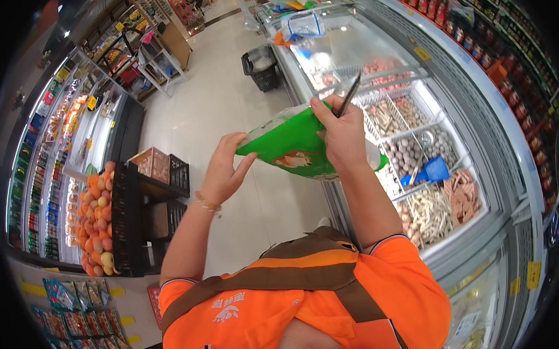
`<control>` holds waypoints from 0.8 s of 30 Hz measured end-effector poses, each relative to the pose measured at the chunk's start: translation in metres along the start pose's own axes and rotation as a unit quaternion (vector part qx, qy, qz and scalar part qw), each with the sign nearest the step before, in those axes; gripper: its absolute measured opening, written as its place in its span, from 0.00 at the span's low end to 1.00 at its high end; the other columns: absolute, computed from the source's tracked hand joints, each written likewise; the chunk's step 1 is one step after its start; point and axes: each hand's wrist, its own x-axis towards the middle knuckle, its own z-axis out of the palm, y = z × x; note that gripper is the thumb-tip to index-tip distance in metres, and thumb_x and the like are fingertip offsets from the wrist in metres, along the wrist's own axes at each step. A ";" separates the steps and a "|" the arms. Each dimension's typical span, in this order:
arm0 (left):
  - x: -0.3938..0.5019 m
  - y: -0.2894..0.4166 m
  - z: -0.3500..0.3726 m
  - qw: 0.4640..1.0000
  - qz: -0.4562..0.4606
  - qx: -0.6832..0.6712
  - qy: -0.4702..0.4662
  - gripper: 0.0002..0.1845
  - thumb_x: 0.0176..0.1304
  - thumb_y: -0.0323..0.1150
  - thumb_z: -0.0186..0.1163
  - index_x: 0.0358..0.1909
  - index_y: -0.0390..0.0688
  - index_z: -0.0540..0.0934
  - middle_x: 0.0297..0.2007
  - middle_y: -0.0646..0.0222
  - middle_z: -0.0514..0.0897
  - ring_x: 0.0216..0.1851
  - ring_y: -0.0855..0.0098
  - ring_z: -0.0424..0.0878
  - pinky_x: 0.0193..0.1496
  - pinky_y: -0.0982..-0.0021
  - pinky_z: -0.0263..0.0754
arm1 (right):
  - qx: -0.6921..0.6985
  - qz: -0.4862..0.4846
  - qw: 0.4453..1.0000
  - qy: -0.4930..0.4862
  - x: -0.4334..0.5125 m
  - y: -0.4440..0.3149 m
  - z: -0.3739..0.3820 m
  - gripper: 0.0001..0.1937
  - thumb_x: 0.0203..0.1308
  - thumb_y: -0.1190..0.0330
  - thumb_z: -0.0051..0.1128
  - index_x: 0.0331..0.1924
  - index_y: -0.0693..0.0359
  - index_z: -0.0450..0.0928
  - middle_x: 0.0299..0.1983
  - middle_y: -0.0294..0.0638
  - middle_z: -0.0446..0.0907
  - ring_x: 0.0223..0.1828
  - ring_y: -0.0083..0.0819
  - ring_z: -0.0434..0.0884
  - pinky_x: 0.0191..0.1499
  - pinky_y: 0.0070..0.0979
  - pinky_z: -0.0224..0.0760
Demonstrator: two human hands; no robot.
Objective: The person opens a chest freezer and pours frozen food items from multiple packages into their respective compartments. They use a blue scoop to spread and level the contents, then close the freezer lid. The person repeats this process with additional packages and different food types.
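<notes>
In front of my chest I hold a green plastic food bag (290,146) with a food picture printed on it and a clear strip along its upper edge. The bag's left corner is pinched between the thumb and fingers of my left hand (226,165). My right hand (345,135) grips its right end, the thumb lying over the edge. A dark, slim pen-like tool (350,94) also sticks up from my right fingers. Under my right forearm stands the chest freezer (480,165), its wire compartments filled with loose frozen foods.
A blue scoop (429,170) lies in the freezer. Bagged goods (304,25) rest on its far end. A black shopping basket (260,69) stands on the aisle floor. At left are piled fruit (96,213), black crates (179,171) and a refrigerated shelf (57,150). Jarred goods (507,88) line the right side.
</notes>
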 end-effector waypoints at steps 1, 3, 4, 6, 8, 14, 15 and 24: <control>0.021 -0.013 0.017 0.999 -0.018 -0.029 0.030 0.18 0.59 0.31 0.63 0.49 0.36 0.72 0.47 0.54 0.76 0.50 0.56 0.74 0.54 0.61 0.69 | 0.005 0.022 1.000 0.011 0.021 -0.002 -0.006 0.09 0.60 0.67 0.63 0.27 0.60 0.77 0.22 0.27 0.75 0.20 0.13 0.69 0.20 0.13 0.58; 0.066 -0.042 0.046 0.996 0.029 0.041 0.069 0.14 0.59 0.29 0.62 0.44 0.37 0.73 0.42 0.55 0.77 0.45 0.57 0.77 0.46 0.61 0.72 | 0.008 0.016 0.999 0.027 0.059 -0.004 -0.018 0.10 0.60 0.66 0.63 0.25 0.61 0.77 0.21 0.27 0.73 0.20 0.12 0.68 0.21 0.14 0.58; 0.089 -0.054 0.060 0.992 0.054 0.069 0.090 0.12 0.59 0.29 0.62 0.42 0.38 0.73 0.40 0.55 0.78 0.42 0.57 0.78 0.43 0.61 0.73 | 0.011 0.017 0.999 0.035 0.076 -0.004 -0.026 0.11 0.60 0.66 0.64 0.25 0.61 0.77 0.21 0.27 0.73 0.21 0.12 0.68 0.22 0.14 0.58; 0.130 -0.069 0.084 0.991 0.096 0.052 0.079 0.09 0.59 0.28 0.62 0.37 0.39 0.73 0.32 0.58 0.79 0.32 0.58 0.79 0.33 0.63 0.73 | 0.035 -0.019 0.996 0.076 0.109 -0.002 -0.045 0.11 0.60 0.67 0.64 0.25 0.62 0.77 0.21 0.28 0.74 0.21 0.13 0.68 0.22 0.14 0.59; 0.175 -0.074 0.104 0.986 0.151 0.009 0.068 0.07 0.59 0.29 0.62 0.34 0.40 0.74 0.25 0.60 0.79 0.24 0.58 0.78 0.26 0.64 0.72 | 0.089 -0.043 0.987 0.128 0.139 0.001 -0.070 0.09 0.59 0.70 0.64 0.27 0.64 0.77 0.22 0.30 0.76 0.21 0.16 0.71 0.23 0.15 0.62; 0.290 -0.082 0.165 0.963 0.228 -0.125 -0.069 0.07 0.63 0.31 0.60 0.31 0.39 0.75 0.19 0.59 0.79 0.18 0.59 0.78 0.21 0.67 0.69 | 0.023 -0.088 0.960 0.265 0.193 0.034 -0.171 0.07 0.59 0.74 0.62 0.26 0.64 0.78 0.23 0.33 0.78 0.21 0.17 0.73 0.23 0.16 0.62; 0.307 -0.086 0.180 0.960 0.209 -0.150 -0.107 0.07 0.64 0.30 0.60 0.31 0.37 0.74 0.21 0.59 0.79 0.19 0.61 0.78 0.22 0.69 0.69 | -0.002 -0.099 0.955 0.278 0.199 0.045 -0.183 0.07 0.59 0.73 0.62 0.26 0.64 0.78 0.23 0.33 0.78 0.21 0.17 0.72 0.22 0.16 0.60; 0.363 -0.114 0.260 0.856 0.182 -0.367 -0.316 0.09 0.66 0.32 0.59 0.32 0.36 0.75 0.18 0.67 0.76 0.20 0.80 0.69 0.24 0.76 0.65 | -0.380 -0.016 0.818 0.432 0.201 0.077 -0.202 0.17 0.63 0.57 0.59 0.36 0.65 0.80 0.19 0.31 0.73 0.19 0.20 0.70 0.23 0.21 0.58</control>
